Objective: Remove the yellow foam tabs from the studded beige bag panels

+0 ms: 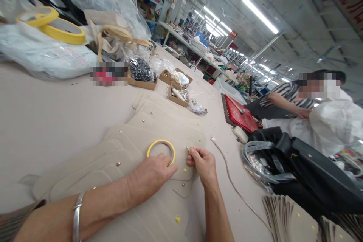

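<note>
A roll of yellow tape (160, 141) stands on edge in my left hand (154, 172), whose fingers are closed on its near side. My right hand (203, 162) pinches a small bit of yellow tape (190, 149) beside a metal stud on a flat beige piece (159, 128). More beige pieces of the same kind lie overlapped beneath both hands, several with shiny studs (118, 164). Yellow bits (177, 219) stick to the pieces near my right wrist.
Small cardboard boxes of hardware (178, 94) and plastic bags are at the back. Two more yellow rolls (64, 31) rest on a white bag at left. At right are a red board with a hammer (241, 112), a cord (227, 166), a black bag (306, 166) and another person.
</note>
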The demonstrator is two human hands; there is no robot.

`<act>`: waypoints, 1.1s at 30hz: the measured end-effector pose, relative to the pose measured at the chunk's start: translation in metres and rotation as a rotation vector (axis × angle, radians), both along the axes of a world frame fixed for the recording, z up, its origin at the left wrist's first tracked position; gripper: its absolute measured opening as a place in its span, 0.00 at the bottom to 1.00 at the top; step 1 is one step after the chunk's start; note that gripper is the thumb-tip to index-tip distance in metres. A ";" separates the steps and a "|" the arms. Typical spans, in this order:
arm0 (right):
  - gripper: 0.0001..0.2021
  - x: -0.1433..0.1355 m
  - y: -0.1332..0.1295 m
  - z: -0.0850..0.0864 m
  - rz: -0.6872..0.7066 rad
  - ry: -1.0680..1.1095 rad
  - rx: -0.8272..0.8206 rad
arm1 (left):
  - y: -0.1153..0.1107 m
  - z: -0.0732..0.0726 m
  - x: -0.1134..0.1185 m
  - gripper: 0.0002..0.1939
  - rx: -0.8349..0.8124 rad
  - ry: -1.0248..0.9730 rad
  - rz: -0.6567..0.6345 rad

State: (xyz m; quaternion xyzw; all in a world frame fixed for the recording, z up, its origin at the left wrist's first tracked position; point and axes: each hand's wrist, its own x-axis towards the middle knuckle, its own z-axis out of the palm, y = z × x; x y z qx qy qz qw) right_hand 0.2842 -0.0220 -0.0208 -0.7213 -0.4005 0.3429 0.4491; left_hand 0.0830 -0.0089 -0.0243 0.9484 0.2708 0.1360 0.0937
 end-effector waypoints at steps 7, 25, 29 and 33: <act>0.12 -0.007 0.013 -0.002 0.026 -0.204 -0.061 | 0.000 0.008 0.002 0.05 -0.139 0.132 -0.014; 0.14 -0.010 0.004 -0.011 0.062 -0.465 -0.052 | -0.001 0.007 0.001 0.07 -0.141 0.135 0.014; 0.14 -0.011 0.017 -0.012 0.079 -0.642 -0.073 | 0.000 0.007 0.001 0.07 -0.144 0.144 0.009; 0.11 -0.005 0.015 -0.001 0.104 -0.660 -0.080 | -0.001 0.004 0.000 0.07 -0.113 0.126 0.023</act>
